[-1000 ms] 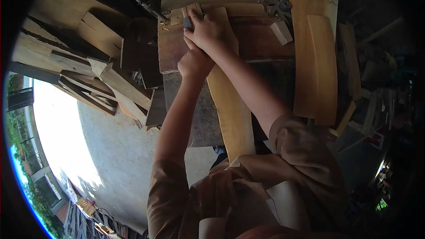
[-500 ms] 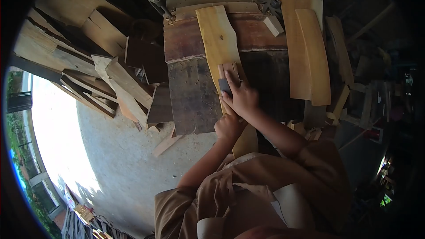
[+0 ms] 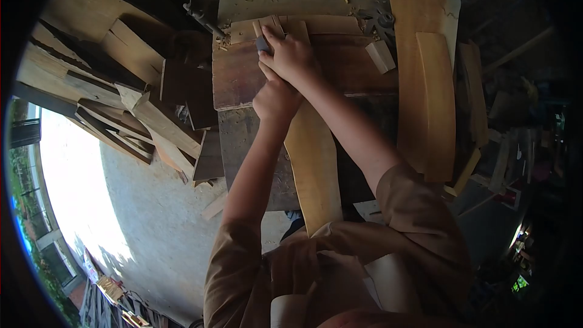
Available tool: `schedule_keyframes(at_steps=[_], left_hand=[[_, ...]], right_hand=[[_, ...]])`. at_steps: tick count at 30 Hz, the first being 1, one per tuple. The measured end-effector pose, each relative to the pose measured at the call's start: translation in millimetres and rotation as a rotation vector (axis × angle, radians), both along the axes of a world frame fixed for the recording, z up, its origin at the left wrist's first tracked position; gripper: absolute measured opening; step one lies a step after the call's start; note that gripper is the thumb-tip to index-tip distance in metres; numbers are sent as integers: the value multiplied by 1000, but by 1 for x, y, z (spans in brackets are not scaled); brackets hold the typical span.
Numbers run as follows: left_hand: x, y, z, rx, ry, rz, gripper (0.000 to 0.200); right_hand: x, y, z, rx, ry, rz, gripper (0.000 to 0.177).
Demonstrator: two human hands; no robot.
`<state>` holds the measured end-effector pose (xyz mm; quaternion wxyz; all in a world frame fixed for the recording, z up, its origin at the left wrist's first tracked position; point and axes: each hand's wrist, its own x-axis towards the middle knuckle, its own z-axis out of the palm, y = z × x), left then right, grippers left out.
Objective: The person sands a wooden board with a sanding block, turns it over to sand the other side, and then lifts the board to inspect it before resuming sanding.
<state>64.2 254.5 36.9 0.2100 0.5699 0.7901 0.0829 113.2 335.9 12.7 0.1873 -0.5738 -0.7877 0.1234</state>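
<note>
A long pale yellow plank [image 3: 313, 164] lies lengthwise on a dark wooden workbench [image 3: 237, 79]. Both my hands grip a wooden hand plane [image 3: 266, 29] at the plank's far end. My right hand [image 3: 293, 56] covers the front of the plane, beside its dark blade part. Just behind it, my left hand [image 3: 276, 98] is closed on the plane's rear, which it hides. My arms are stretched out over the plank.
A small wood block [image 3: 381, 56] and a metal fitting [image 3: 379, 21] lie on the bench's far right. Curved pale boards [image 3: 434, 103] lean at the right. A scrap wood pile [image 3: 121, 109] sits left, above the sunlit concrete floor [image 3: 152, 206]. A metal tool [image 3: 203, 18] rests at the bench's far left corner.
Half a second ago both hands and the plane were drawn back near my body at mid-plank. They have since slid forward to the plank's far end, as one second ago.
</note>
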Motion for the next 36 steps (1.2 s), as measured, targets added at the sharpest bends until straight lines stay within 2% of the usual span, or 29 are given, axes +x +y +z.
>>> schedule_keyframes(at_steps=[3, 5, 6, 11, 15, 16, 17, 19, 21, 22, 28, 30, 33, 36], left_hand=[[-18, 47, 3, 5, 64, 10, 91], [-19, 42, 2, -8, 95, -13, 92], [-14, 29, 2, -11, 98, -28, 92], [23, -101, -14, -28, 34, -54, 102], [48, -236, -32, -34, 15, -191, 113], [51, -263, -46, 192, 64, -221, 112], [50, -275, -46, 198, 60, -256, 113], [52, -273, -45, 87, 26, -246, 115], [48, -246, -41, 89, 34, -243, 115], [45, -224, -38, 94, 43, -235, 115], [17, -32, -5, -35, 2, -70, 106], [7, 13, -3, -3, 78, -119, 101], [3, -1, -3, 28, 78, -178, 100], [22, -43, -7, -33, 88, -139, 101]], right_hand=[[-16, 42, 8, 54, 33, 35, 55], [-18, 39, 12, 31, -19, -16, 62], [-14, 32, 5, -59, 6, -21, 62], [34, -106, 2, -124, -95, -28, 64], [73, -247, -1, -66, -3, -114, 66], [76, -264, -2, -64, -1, -115, 66], [79, -278, -3, -59, 16, -138, 66], [79, -286, -5, -67, 31, -163, 66], [75, -256, -7, -24, 63, -153, 66], [69, -233, -8, 31, 66, -166, 66], [24, -39, -1, -82, 50, -130, 64], [17, 6, 11, -176, 15, -101, 66], [19, -10, 5, -105, 39, -172, 66], [31, -51, -4, -60, 22, -176, 65]])
